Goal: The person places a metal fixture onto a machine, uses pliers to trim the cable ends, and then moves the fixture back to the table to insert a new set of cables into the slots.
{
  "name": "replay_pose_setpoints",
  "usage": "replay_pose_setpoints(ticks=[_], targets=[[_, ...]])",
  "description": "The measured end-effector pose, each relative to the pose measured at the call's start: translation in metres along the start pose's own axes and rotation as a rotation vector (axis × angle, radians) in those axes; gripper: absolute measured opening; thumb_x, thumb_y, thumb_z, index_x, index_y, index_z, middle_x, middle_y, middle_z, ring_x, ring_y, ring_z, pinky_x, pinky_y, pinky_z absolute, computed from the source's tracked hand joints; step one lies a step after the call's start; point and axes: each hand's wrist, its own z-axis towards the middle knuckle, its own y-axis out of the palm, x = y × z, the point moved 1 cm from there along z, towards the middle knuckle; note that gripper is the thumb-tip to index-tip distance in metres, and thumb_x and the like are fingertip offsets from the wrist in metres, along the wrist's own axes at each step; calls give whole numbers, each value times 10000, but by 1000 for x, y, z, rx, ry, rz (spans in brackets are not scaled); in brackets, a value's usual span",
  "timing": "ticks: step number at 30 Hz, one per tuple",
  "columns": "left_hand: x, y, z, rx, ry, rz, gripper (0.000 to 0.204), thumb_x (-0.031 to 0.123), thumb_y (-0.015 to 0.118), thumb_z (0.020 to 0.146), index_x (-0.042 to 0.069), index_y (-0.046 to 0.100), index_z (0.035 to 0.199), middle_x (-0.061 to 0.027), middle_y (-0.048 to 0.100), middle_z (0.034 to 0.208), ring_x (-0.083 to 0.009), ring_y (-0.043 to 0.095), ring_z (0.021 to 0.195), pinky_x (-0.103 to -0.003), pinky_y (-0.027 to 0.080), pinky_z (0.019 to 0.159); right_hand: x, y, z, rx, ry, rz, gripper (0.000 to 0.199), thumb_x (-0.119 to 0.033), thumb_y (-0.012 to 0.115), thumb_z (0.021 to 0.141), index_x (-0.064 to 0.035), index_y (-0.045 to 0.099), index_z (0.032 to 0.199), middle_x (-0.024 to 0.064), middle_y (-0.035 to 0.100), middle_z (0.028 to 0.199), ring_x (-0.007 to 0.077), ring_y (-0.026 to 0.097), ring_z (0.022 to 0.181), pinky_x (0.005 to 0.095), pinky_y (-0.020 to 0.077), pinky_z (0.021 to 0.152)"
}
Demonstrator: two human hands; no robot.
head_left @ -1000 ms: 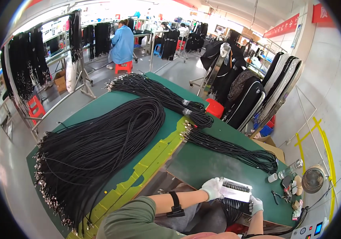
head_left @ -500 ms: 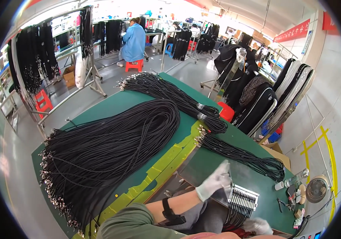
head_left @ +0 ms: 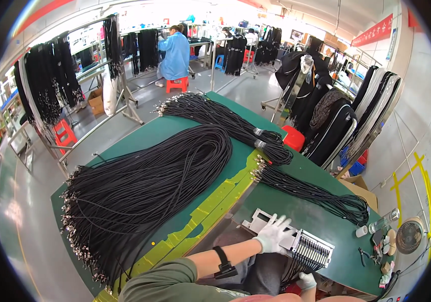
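Note:
My left hand [head_left: 274, 235], in a white glove, lies with spread fingers over a flat silver metal plate [head_left: 259, 220] with cut-outs. Joined or set against that plate is a silver metal fixture [head_left: 314, 247] with several black cable ends side by side in its slots. From its near edge the black cables [head_left: 296, 269] hang down toward my lap. My right hand [head_left: 306, 281], also gloved, is below the fixture beside these cables. Its fingers look curled, but what they hold, if anything, is hidden.
A large looped bundle of black cables [head_left: 150, 186] covers the left of the green table [head_left: 271, 199]. Smaller bundles lie at the far side [head_left: 215, 115] and right [head_left: 316, 191]. Pliers [head_left: 363, 255], a glass bottle [head_left: 384, 220] and a small fan [head_left: 410, 235] stand or lie rightward.
My left hand has come down from a raised pose onto the silver plate, which now shows flat left of the fixture. My right hand has moved left toward the hanging cables.

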Motion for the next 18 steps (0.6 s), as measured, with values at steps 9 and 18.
replay_pose_setpoints(ticks=[9, 18], targets=[[5, 8, 19, -249, 33, 138, 842, 636, 695, 722, 229, 504, 1434, -135, 406, 1496, -331, 327, 1414, -552, 154, 1197, -6, 34, -12, 239, 135, 90, 507, -354, 706, 895, -11, 595, 1251, 52, 645, 774, 205, 574, 571, 441, 516, 623], [9, 8, 20, -219, 2, 153, 810, 613, 704, 723, 238, 521, 1418, -127, 451, 1444, -316, 365, 1381, -540, 174, 1194, -45, 45, -19, 203, 121, 103, 402, -387, 640, 934, -33, 637, 1124, 2, 537, 642, 133, 437, 437, 290, 343, 421]])
